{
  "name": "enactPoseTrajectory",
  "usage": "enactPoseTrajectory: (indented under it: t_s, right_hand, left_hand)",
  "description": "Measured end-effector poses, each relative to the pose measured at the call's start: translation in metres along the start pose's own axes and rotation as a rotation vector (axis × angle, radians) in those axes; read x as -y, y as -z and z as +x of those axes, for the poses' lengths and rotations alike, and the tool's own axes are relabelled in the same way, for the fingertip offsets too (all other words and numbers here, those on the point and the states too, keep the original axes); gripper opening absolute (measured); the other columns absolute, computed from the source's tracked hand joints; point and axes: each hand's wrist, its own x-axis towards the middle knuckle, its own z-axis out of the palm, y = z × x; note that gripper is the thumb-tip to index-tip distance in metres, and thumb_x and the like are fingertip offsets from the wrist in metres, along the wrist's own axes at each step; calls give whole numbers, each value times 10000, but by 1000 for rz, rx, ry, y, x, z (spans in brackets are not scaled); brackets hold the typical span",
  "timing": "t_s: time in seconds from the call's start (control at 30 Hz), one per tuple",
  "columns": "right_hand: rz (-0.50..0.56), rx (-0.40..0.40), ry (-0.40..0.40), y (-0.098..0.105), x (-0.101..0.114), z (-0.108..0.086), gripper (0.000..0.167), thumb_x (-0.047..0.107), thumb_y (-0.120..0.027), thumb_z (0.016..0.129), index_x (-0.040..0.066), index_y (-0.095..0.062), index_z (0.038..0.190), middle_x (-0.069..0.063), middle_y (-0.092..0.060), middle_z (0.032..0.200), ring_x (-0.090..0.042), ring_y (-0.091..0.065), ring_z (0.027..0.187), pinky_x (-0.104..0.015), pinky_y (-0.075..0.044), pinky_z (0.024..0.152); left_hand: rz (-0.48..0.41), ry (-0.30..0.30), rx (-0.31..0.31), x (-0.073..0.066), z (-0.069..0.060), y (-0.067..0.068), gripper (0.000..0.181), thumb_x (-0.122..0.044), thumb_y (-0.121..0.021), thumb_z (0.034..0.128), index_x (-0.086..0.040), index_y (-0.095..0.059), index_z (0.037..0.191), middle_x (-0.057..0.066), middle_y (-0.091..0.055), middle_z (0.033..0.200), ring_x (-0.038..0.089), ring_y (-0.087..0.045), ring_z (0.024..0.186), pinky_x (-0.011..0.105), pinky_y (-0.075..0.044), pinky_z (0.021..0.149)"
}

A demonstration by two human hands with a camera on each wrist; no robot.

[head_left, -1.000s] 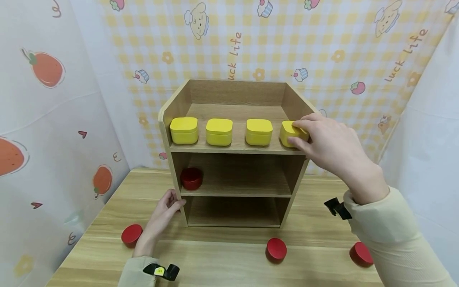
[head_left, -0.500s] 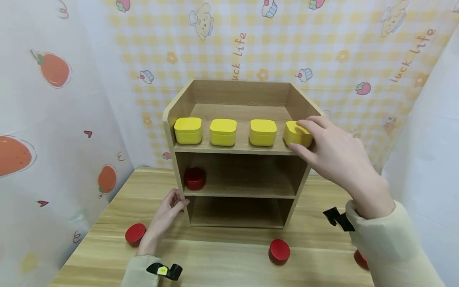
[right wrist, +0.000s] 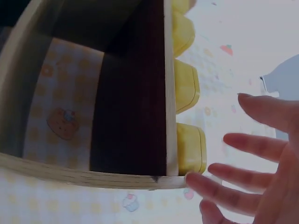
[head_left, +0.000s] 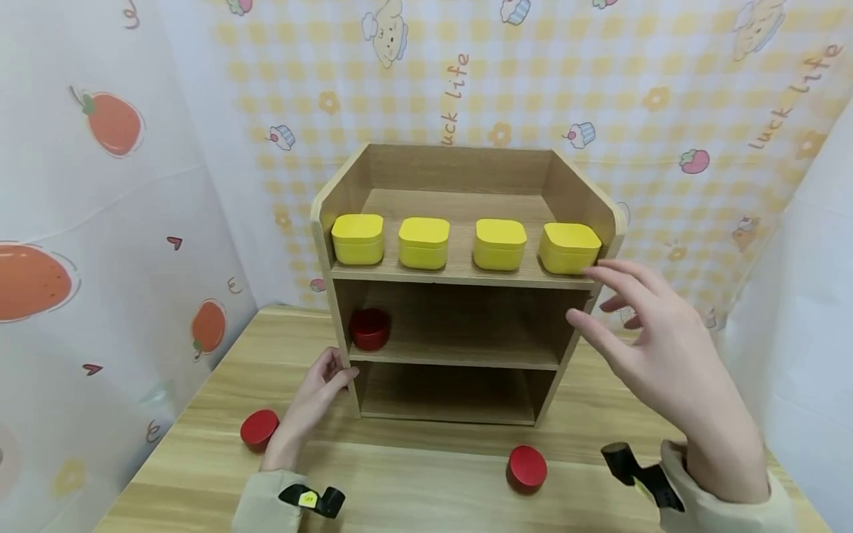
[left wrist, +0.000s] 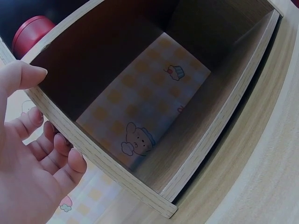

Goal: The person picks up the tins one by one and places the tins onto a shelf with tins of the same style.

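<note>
A small wooden shelf unit (head_left: pixel 460 355) stands on the table. My left hand (head_left: pixel 313 396) holds the edge of its left side panel, the thumb on the inner side and the fingers outside, as the left wrist view shows. Along the front of the top shelf sits a row of several yellow rounded-square boxes; the rightmost yellow box (head_left: pixel 569 249) touches or nearly touches the right side wall. My right hand (head_left: pixel 673 363) hovers in front of the unit's right side, just below that box, fingers spread and holding nothing. On the middle shelf, a red round box (head_left: pixel 369 329) sits at the far left.
One red round box (head_left: pixel 259 429) lies on the table beside my left forearm. Another red round box (head_left: pixel 526 469) lies in front of the unit, right of centre. A patterned cloth (head_left: pixel 480 89) hangs behind, with white cloth on both sides.
My right hand has let go of the rightmost yellow box and moved down and away from it. The left hand keeps its hold on the side panel. The head view has shifted slightly.
</note>
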Motion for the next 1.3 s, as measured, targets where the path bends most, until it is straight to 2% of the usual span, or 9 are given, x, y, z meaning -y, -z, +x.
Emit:
enactPoseTrajectory:
  t_s: [0.1, 0.2, 0.33, 0.5, 0.6, 0.73, 0.87, 1.03, 1.3]
  right_hand:
    - [84, -1, 26, -2, -6, -14, 531, 107, -801, 805, 145, -615, 1301, -11, -595, 1276, -100, -579, 918, -152, -420, 740]
    - [147, 17, 65, -7, -13, -26, 587, 21, -809, 762, 152, -612, 1300, 19, -607, 1243, -75, -572, 971, -145, -423, 785]
    - [214, 31, 90, -18, -24, -41, 614, -49, -806, 728, 121, -614, 1286, -10, -609, 1223, -84, -565, 1013, -142, -423, 825]
    - [276, 54, -12, -32, -37, -62, 559, -49, -787, 761, 103, -620, 1273, -14, -606, 1220, -64, -558, 1026, -127, -424, 828]
    - [298, 94, -79, -37, -42, -73, 535, -19, -776, 793, 143, -618, 1278, 19, -601, 1224, -58, -554, 1032, -123, -426, 828]
    - [318, 174, -123, -43, -48, -79, 482, 37, -763, 831, 161, -615, 1273, 52, -604, 1207, -81, -567, 1029, -147, -456, 819]
    - [350, 297, -168, -54, -56, -84, 436, 124, -754, 860, 123, -608, 1271, 50, -619, 1189, -86, -577, 1006, -235, -501, 785]
    - [450, 430, -221, -72, -65, -88, 437, 209, -744, 877, 128, -593, 1278, -13, -617, 1221, -101, -594, 985, -317, -522, 778]
    - [617, 579, -145, -100, -75, -96, 405, 158, -712, 900, 104, -576, 1278, -40, -614, 1202, -119, -573, 1017, -315, -508, 766]
  left_hand:
    - [0, 0, 3, -1, 2, -2, 191, -132, -600, 950, -39, -444, 1007, 86, -431, 859, 311, -506, 826, 310, -489, 725]
    - [-8, -6, 0, -2, 3, -3, 195, -122, -599, 945, -32, -435, 1000, 84, -425, 853, 298, -506, 808, 296, -480, 709]
    - [-25, -16, -4, -3, 2, -4, 193, -106, -601, 939, -27, -433, 993, 78, -423, 839, 254, -504, 782, 281, -468, 689]
    - [-21, -21, -8, -5, 3, -4, 182, -108, -603, 941, -41, -442, 991, 80, -432, 838, 226, -508, 770, 281, -472, 688]
    - [-16, -21, -3, -6, 4, -4, 182, -110, -603, 944, -39, -445, 999, 92, -434, 851, 265, -512, 787, 274, -471, 693]
    - [-10, -22, -2, -7, 4, -2, 189, -109, -598, 944, -29, -443, 1018, 87, -434, 863, 263, -502, 802, 256, -459, 698]
    - [3, -25, 1, -6, 3, 1, 198, -109, -590, 949, -18, -449, 1055, 64, -442, 879, 209, -494, 809, 265, -462, 709]
    - [15, -25, 4, -3, 2, 3, 198, -110, -591, 953, -20, -452, 1062, 64, -448, 881, 218, -502, 810, 269, -467, 708]
    - [10, -26, -2, 0, 0, 0, 195, -105, -612, 940, -23, -461, 1031, 63, -441, 852, 228, -504, 787, 286, -479, 697]
